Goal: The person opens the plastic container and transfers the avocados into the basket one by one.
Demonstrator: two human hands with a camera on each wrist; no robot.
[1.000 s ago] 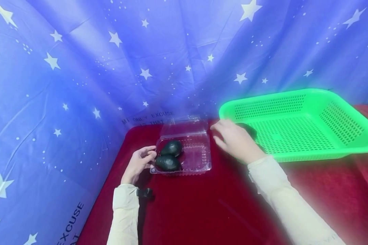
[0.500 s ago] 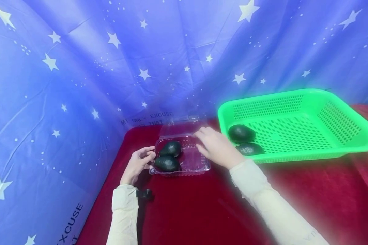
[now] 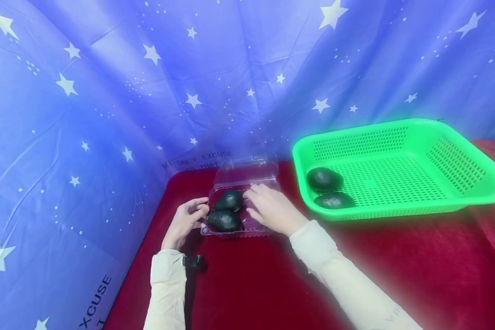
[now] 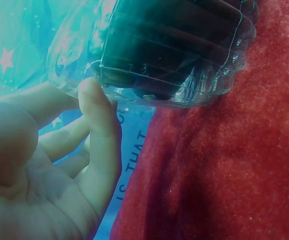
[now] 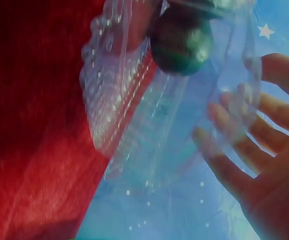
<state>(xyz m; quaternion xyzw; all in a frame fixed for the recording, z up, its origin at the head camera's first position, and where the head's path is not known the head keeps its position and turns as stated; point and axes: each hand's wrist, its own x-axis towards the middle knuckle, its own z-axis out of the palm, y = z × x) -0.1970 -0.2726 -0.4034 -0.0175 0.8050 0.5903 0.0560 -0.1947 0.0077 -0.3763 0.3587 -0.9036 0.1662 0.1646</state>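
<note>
Two dark green avocados, the rear one (image 3: 229,200) and the front one (image 3: 225,220), lie side by side in the left part of a clear plastic container (image 3: 275,227), whose lid stands raised behind. The left hand (image 3: 184,221) holds the container's left edge, and the left wrist view shows its thumb (image 4: 95,102) against the clear wall (image 4: 169,75). Over the container's right part is the right hand (image 3: 274,210), empty, its fingertips close to the rear avocado. In the right wrist view that hand (image 5: 272,160) has its fingers spread beside the container (image 5: 117,75); contact is unclear.
A green perforated basket (image 3: 400,208) stands to the right, with two more avocados, one behind (image 3: 324,179) and one in front (image 3: 335,200), at its left end. Red cloth (image 3: 251,275) covers the table, and a blue starry curtain (image 3: 231,59) hangs behind and at left.
The right hand has moved left from the basket's near-left edge to over the container, uncovering both avocados in the basket. The left hand has kept its hold.
</note>
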